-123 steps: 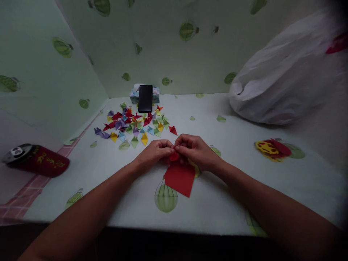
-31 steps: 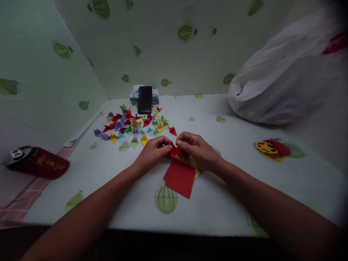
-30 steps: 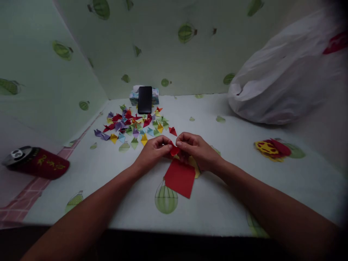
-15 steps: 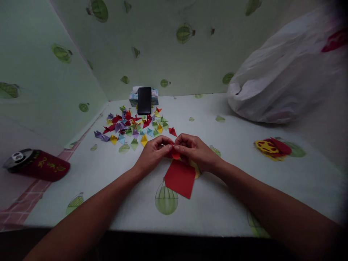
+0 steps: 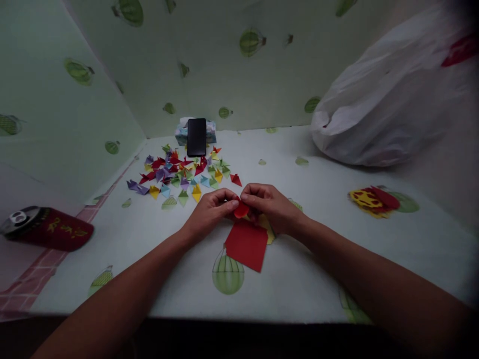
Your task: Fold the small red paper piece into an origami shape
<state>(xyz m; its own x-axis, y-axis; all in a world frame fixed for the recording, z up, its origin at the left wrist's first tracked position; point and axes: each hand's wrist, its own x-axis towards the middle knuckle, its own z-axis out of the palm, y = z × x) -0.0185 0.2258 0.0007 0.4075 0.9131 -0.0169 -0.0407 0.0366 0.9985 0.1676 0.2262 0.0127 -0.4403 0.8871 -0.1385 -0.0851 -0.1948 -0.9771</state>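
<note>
Between the fingertips of my left hand (image 5: 212, 208) and my right hand (image 5: 270, 205) is a small folded piece of red paper (image 5: 241, 209). Both hands are closed in a pinch on it, thumbs on top; the fingers partly hide its shape. Just below, a flat red paper square (image 5: 246, 245) lies on the table, its upper edge under the hands. Yellow paper (image 5: 270, 234) shows beside it, under my right hand. Beyond my left hand spreads a pile of small folded paper cranes (image 5: 179, 172) in several colours.
A black phone (image 5: 196, 137) leans on a tissue box (image 5: 181, 134) behind the pile. At left is a red drink can (image 5: 50, 228). A large white plastic bag (image 5: 374, 109) stands at back right, with yellow and red paper cut-outs (image 5: 368, 199) in front of it on the patterned tablecloth (image 5: 179, 284).
The fingers have shifted slightly on the folded red paper, and more of its lower part now shows. The whole view has moved a little; the other things lie as before.
</note>
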